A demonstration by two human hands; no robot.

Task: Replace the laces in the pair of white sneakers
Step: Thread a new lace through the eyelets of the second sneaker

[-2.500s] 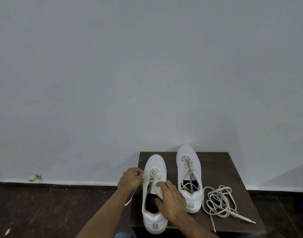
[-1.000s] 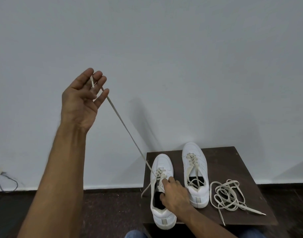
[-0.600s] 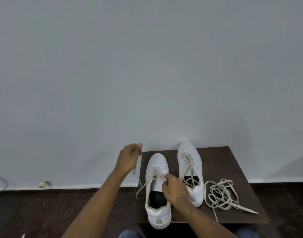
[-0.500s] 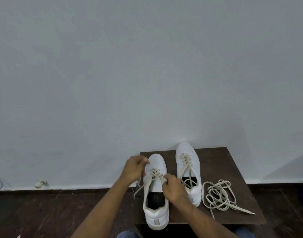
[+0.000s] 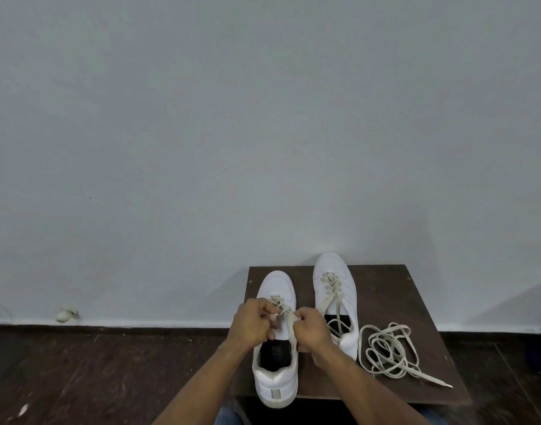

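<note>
Two white sneakers stand side by side on a small dark wooden table point(image 5: 386, 289), toes toward the wall. The left sneaker point(image 5: 275, 381) is partly laced with a beige lace point(image 5: 289, 320). My left hand point(image 5: 252, 323) and my right hand point(image 5: 312, 329) meet over its eyelets, each pinching part of that lace. The right sneaker point(image 5: 335, 277) is laced near the toe, with loose ends falling into its opening. A loose pile of beige laces point(image 5: 392, 351) lies on the table to the right of the shoes.
A plain grey wall rises just behind the table. Dark wooden floor point(image 5: 94, 378) spreads to the left and right. A small pale scrap point(image 5: 66, 314) lies at the wall's base on the left. The table's front edge is close to my knees.
My left hand, which had pulled the lace high up to the left, has come back down to the left sneaker. Both hands now pinch the lace together over the eyelets.
</note>
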